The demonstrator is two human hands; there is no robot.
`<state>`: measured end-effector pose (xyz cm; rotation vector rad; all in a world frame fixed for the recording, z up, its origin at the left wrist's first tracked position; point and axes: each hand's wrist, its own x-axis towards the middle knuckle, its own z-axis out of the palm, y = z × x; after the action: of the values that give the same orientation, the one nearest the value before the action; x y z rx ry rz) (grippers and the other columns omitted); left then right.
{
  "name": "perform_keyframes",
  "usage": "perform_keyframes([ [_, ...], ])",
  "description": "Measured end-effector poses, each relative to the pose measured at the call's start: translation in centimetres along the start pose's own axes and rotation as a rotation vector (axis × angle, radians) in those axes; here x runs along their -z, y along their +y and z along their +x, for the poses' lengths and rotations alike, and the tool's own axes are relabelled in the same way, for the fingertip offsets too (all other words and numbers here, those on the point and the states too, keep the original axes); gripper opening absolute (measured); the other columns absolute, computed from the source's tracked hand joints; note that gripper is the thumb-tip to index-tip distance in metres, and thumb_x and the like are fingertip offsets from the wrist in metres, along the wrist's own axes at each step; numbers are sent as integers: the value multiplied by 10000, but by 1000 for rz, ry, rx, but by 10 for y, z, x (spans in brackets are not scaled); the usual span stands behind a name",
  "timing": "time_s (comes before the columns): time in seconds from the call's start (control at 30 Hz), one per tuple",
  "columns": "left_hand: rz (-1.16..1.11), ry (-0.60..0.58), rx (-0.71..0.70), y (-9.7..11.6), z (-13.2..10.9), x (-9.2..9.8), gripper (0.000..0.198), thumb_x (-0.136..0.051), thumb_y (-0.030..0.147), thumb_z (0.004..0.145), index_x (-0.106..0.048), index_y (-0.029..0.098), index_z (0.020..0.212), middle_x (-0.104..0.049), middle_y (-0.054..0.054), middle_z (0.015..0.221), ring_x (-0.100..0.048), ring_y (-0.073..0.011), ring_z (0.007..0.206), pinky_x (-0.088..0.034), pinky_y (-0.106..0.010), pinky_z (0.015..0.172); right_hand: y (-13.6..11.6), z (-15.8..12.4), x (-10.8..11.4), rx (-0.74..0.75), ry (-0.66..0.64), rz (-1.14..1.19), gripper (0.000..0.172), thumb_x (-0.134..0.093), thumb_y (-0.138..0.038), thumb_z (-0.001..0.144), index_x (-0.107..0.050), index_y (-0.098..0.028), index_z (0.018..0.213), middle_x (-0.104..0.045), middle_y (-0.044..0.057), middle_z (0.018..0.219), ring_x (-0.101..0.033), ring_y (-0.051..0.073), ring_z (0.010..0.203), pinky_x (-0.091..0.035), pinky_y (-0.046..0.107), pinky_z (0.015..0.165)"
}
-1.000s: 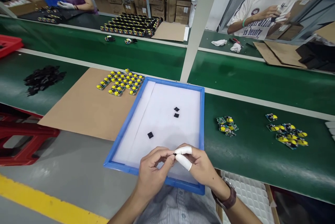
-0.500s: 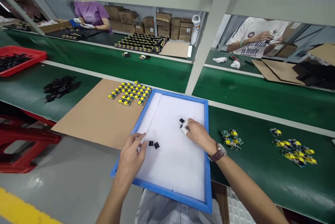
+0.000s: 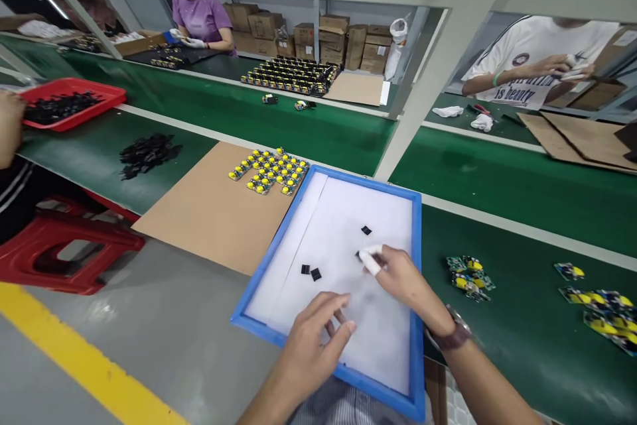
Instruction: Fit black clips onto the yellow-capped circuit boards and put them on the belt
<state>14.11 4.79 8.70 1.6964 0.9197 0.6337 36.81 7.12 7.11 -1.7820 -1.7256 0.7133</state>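
A blue-rimmed tray (image 3: 417, 292) with a white bottom rests on my lap and the bench edge. My right hand (image 3: 393, 269), with white covers on its fingertips, pinches a small black piece (image 3: 358, 254) over the tray's middle. One black square (image 3: 366, 230) lies just beyond it. Two more black squares (image 3: 305, 269) (image 3: 316, 274) lie side by side at the tray's left. Over the near part of the tray is my left hand (image 3: 321, 339), thumb and fingers apart, holding nothing.
Brown cardboard (image 3: 199, 213) at the left bears rows of yellow-topped circuit boards (image 3: 263, 170). More boards (image 3: 470, 277) lie right of the tray. Farther left are black parts (image 3: 149, 153), a red bin (image 3: 122, 99) and a person's arm (image 3: 7, 126). People sit across the bench.
My left hand has moved right and toward me, away from the two black squares. My right hand has drawn nearer with a black piece. The view has shifted left.
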Motion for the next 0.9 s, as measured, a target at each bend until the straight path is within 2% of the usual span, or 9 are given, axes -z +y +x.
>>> perform_keyframes([
  [0.1,-168,152,36,0,1,-6,327,-652,258,934,-680,293,1258,-682,-71,1132,-679,-185,952,-572,-290,786,-17,-37,-10,-2,-134,525,282,-531,-394,1013,-705,-174,980,-692,34,743,-671,183,682,-555,293,662],
  [0.17,-202,206,6,2,5,-7,185,-686,240,910,-760,278,1075,-693,-44,1007,-675,-166,890,-555,-269,765,-29,-57,-17,-31,-123,836,212,-599,-372,985,-709,-191,965,-676,37,850,-654,173,752,-553,294,717],
  [0.23,-196,218,-14,6,8,-8,97,-702,213,895,-781,260,927,-695,-24,900,-660,-144,811,-534,-245,720,-36,-71,-21,-43,-56,959,144,-619,-320,979,-711,-210,977,-640,31,906,-626,162,794,-538,289,754],
  [0.4,-232,111,7,15,9,-12,73,-699,178,887,-752,227,881,-723,-14,818,-669,-145,762,-535,-247,698,-37,-85,-21,-38,79,971,69,-681,-223,932,-722,-217,988,-643,33,892,-618,168,809,-511,289,750],
  [0.47,-198,141,-18,19,7,-18,74,-688,160,887,-725,214,854,-708,-3,786,-661,-139,732,-531,-248,697,-35,-86,-23,-84,95,1057,33,-718,-231,903,-723,-206,923,-641,24,846,-616,157,747,-509,277,702],
  [0.6,-175,184,-36,23,6,-28,78,-661,145,891,-684,200,841,-684,7,771,-654,-134,723,-530,-251,720,-34,-89,-31,-191,48,1314,129,-723,-302,895,-705,-195,824,-604,-2,747,-567,128,605,-496,265,601],
  [0.77,-404,143,195,24,12,-31,103,-658,183,886,-674,170,785,-656,15,696,-621,-112,645,-513,-209,627,-41,-98,-36,-27,394,866,53,-698,-195,899,-747,-206,918,-667,40,836,-602,172,762,-499,302,711],
  [0.8,-435,128,200,24,13,-30,108,-664,191,886,-677,165,782,-657,11,699,-622,-114,647,-516,-212,629,-41,-99,-36,-26,406,854,59,-696,-192,901,-748,-206,923,-667,41,831,-600,172,759,-501,301,706],
  [0.9,-539,-12,175,24,13,-27,123,-662,229,908,-684,158,810,-686,-12,727,-648,-139,642,-545,-259,641,-36,-97,-34,-134,175,1163,89,-683,-251,923,-737,-199,875,-620,12,738,-570,142,633,-516,284,624],
])
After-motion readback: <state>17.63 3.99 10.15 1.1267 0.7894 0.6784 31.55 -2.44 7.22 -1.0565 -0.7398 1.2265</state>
